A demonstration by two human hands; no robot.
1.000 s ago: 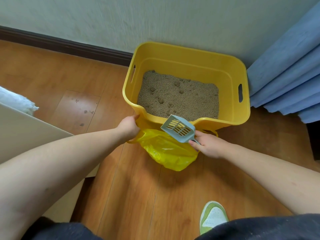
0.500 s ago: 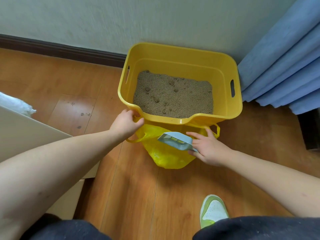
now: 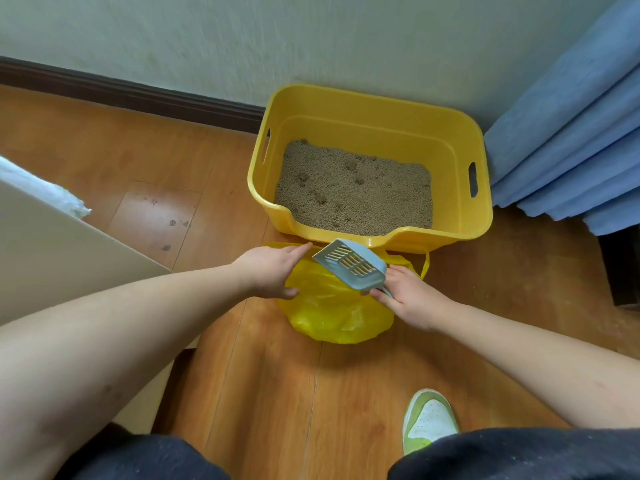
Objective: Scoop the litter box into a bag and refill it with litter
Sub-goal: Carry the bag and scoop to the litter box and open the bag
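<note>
Head view showed the floor [image 3: 263, 375] of a room corner, wood-patterned, with a blue curtain [image 3: 568, 140] hanging at the right and a pale board [image 3: 52, 251] at the left edge. Against the wall stood the yellow box [image 3: 460, 230], its litter [image 3: 353, 192] pitted and uneven, reaching well below the rim. Just in front of the box's low lip lay the yellow bag [image 3: 332, 313], slumped on the floor with its mouth toward the box and one handle loop standing free at the right. The left hand [image 3: 266, 271] rested on the bag's near-left edge, forefinger stretched toward the box, thumb against the plastic; whether it actually pinched the film could not be told. The right hand [image 3: 412, 303] had its grip clenched round the handle of the grey scoop [image 3: 353, 265], which hung tilted above the bag's mouth, slots showing yellow through them and apparently no load inside. The main risk, on this showing, was the bag: limp and unpropped, its mouth could fold shut under a tipped scoop, sending clumps onto the floor. A loaded scoop crossing the gap between lip and bag could also shed grains through its slots. A green-and-white shoe [image 3: 429, 420] stood close behind, near enough to catch spill.
</note>
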